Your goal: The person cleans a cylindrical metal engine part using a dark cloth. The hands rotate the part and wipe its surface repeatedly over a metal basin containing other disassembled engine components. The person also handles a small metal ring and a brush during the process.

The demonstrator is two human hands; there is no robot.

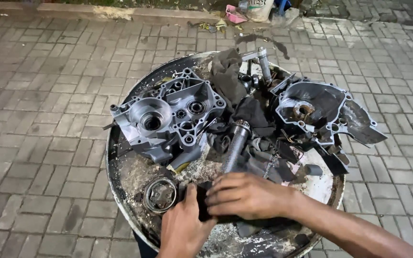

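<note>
Both hands, left hand and right hand, clamped on dark part; its axis hidden.

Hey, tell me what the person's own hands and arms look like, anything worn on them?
Both are bare. The left hand has no glove, ring or watch that shows, and its wrist runs out of the bottom edge. The right hand is also ungloved, and its forearm is uncovered as far as the picture's corner, with no sleeve, strap or band in sight. Any grime on the fingers is too unclear to tell.
</note>
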